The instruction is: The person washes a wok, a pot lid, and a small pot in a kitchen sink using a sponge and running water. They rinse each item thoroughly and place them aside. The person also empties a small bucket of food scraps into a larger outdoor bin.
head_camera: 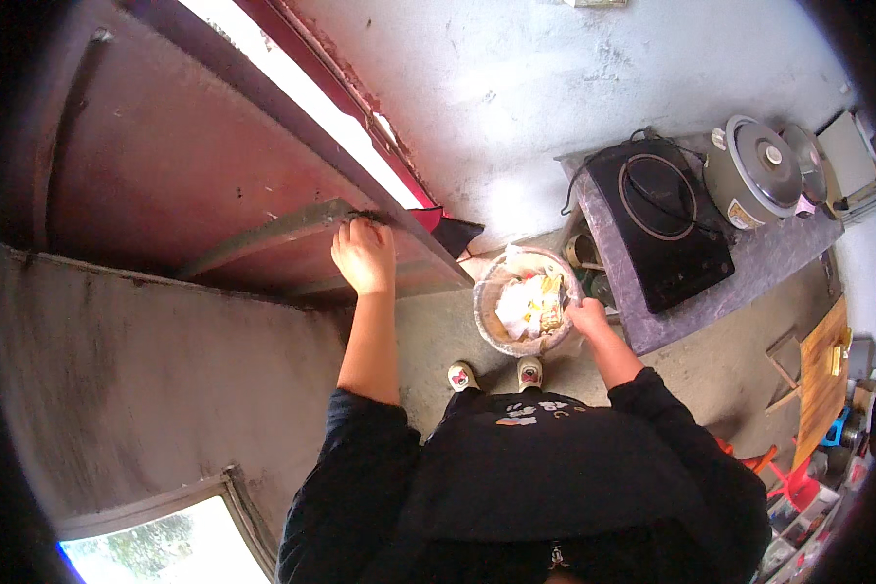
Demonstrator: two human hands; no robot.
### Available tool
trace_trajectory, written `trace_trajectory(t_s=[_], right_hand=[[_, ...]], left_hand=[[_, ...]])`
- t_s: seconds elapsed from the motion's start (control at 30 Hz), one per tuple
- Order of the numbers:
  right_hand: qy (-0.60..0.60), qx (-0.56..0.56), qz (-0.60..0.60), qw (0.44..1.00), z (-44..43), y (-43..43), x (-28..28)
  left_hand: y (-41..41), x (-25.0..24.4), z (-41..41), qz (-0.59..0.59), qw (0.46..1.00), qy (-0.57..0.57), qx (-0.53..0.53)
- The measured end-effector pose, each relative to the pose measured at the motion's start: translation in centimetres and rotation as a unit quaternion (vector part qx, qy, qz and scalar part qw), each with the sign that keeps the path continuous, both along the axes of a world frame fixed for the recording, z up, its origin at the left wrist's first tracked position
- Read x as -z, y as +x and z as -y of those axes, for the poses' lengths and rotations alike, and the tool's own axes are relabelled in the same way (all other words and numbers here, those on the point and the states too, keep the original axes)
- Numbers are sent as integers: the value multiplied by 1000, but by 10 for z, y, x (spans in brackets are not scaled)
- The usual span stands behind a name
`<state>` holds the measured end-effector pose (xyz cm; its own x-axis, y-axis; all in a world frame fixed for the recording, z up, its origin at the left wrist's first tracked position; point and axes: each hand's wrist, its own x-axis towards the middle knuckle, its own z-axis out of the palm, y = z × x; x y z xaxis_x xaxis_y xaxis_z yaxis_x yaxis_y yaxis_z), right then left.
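Note:
In front of my feet is a round trash bin (490,332) lined with a thin plastic bag. White crumpled waste (515,306) and a gold-coloured wrapper (552,305) lie inside it. My right hand (586,316) grips the bin's right rim. My left hand (365,254) is curled at the end of a crossbar on the reddish door (190,160), near the door's edge. What its fingers hold there is hidden behind the hand. A bright gap shows between door and frame.
A stone-patterned counter (650,328) carries a black induction cooker (657,219) with a cable and a large lidded pot (755,168). A wooden table (821,372) and red chair (796,485) stand at right. A window (175,544) opens the left wall.

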<state>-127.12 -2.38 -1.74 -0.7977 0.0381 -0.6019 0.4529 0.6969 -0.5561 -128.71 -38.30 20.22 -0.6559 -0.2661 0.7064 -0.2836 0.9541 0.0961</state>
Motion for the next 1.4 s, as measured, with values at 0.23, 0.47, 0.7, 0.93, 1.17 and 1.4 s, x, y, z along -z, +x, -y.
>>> trace_trajectory(t_s=[0.23,0.47,0.7,0.93,1.17,1.4], right_hand=[[8,-47,-8,999,1,-23,-9],[-28,-119,8,992,31,-39,-13],[-13,-173,-44,984,87,-46,-30],[-84,-165,-40,982,155,-67,-48],[-167,-166,-29,971,249,-103,-36],[-139,-142,-42,979,375,-163,-3]], left_hand=[[109,-24,-42,38,999,16,3],[205,-53,-137,62,953,77,285],[102,-23,-122,30,953,285,94],[-18,-17,-5,16,961,245,124],[-146,-14,110,102,975,147,130],[-227,28,234,58,960,139,235]])
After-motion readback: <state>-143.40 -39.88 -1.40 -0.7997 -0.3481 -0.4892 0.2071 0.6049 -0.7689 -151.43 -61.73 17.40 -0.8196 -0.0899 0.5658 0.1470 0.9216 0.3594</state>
